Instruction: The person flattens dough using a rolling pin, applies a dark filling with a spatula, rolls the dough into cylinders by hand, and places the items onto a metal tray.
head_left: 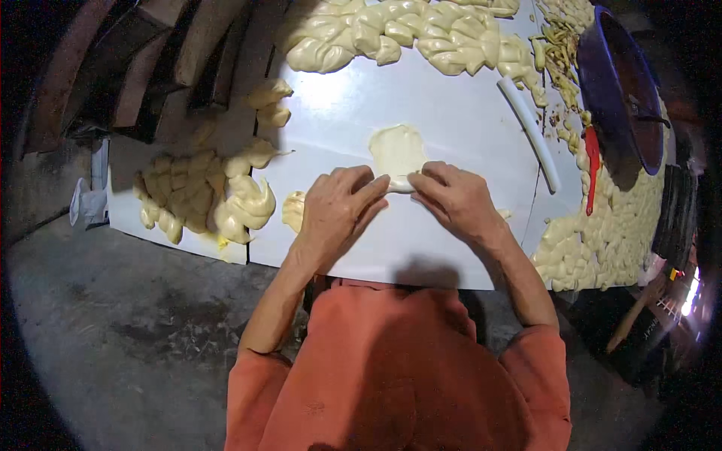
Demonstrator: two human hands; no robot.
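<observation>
On the white tabletop [323,143] in front of me lies a thin, flattened piece of pale dough [397,150]. Its near edge is folded into a narrow roll. My left hand [344,207] pinches the left end of that roll between thumb and fingers. At the right end, my right hand [455,201] grips the same edge, its thumb close to the left one. Beside my left wrist is a small, flat dough piece [293,211], partly hidden by the hand. A white rolling pin [530,135] rests to the right, apart from both hands.
Dough lumps [391,34] line the far edge, and more dough pieces [248,203] sit at left. At right are a purple basin [602,98], a long red tool [592,169], yellow-brown strips [560,56] and many small dough pieces [594,244]. Wooden beams [207,45] stand far left.
</observation>
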